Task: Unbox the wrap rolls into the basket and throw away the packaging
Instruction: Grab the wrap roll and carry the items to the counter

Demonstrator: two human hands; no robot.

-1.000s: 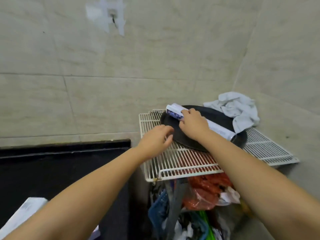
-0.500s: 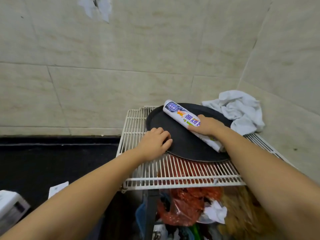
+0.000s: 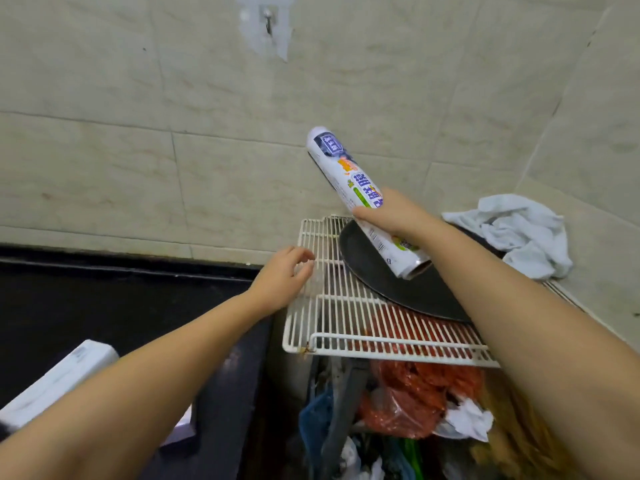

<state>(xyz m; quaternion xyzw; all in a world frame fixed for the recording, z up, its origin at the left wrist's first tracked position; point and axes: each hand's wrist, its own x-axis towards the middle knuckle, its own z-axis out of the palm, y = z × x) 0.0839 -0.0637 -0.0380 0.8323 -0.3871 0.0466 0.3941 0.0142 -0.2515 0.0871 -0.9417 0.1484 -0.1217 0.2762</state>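
Observation:
My right hand [image 3: 393, 216] grips a white wrap roll [image 3: 349, 178] with blue and orange printing around its middle. The roll is lifted off the round black tray [image 3: 381, 282] and tilts up to the left, its lower end just above the tray. My left hand [image 3: 282, 273] hovers with fingers spread and empty at the left edge of the white wire rack [image 3: 346, 327]. A white box [image 3: 59, 379] lies at the lower left, partly hidden by my left arm. No basket is in view.
A crumpled white cloth [image 3: 512, 233] lies on the rack's back right, against the tiled corner. Below the rack sits a bin of rubbish with a red plastic bag [image 3: 408, 400]. A black counter [image 3: 104, 306] runs along the left. A wall hook [image 3: 268, 19] hangs above.
My right hand has lifted the wrap roll off the black tray and tipped it upward. My left hand has come off the tray's edge and opened beside the rack.

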